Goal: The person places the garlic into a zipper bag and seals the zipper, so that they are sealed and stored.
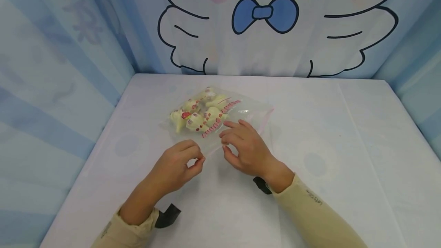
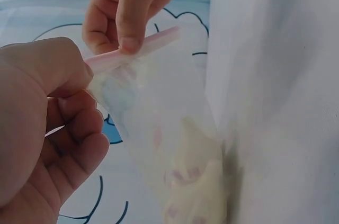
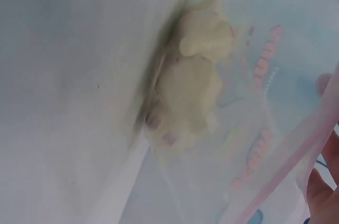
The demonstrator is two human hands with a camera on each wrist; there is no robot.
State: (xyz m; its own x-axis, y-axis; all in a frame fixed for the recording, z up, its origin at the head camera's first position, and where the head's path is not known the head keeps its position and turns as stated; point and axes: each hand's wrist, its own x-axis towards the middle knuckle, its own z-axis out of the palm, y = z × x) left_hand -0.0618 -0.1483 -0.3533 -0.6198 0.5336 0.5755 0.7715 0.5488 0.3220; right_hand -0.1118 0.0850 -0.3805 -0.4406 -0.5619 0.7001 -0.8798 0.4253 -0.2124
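A clear zip bag (image 1: 250, 107) with pink lettering lies on the table, several pale yellow figures (image 1: 212, 115) with red marks inside it. My left hand (image 1: 179, 165) pinches the near corner of the bag between thumb and forefinger. Just to its right, my right hand (image 1: 246, 148) pinches the same edge, its other fingers over the bag. In the left wrist view the right thumb (image 2: 130, 41) presses on the pink zip strip (image 2: 164, 37). The right wrist view shows the strip (image 3: 296, 155) slanting past fingers (image 3: 320, 189) at the right edge.
A white cloth covers the table (image 1: 327, 125). Behind it hangs a curtain (image 1: 265, 49) printed with a blue bow and black outlines; blue patterned curtains (image 1: 51, 106) stand at both sides. A black strap (image 1: 168, 216) sticks out from the left sleeve.
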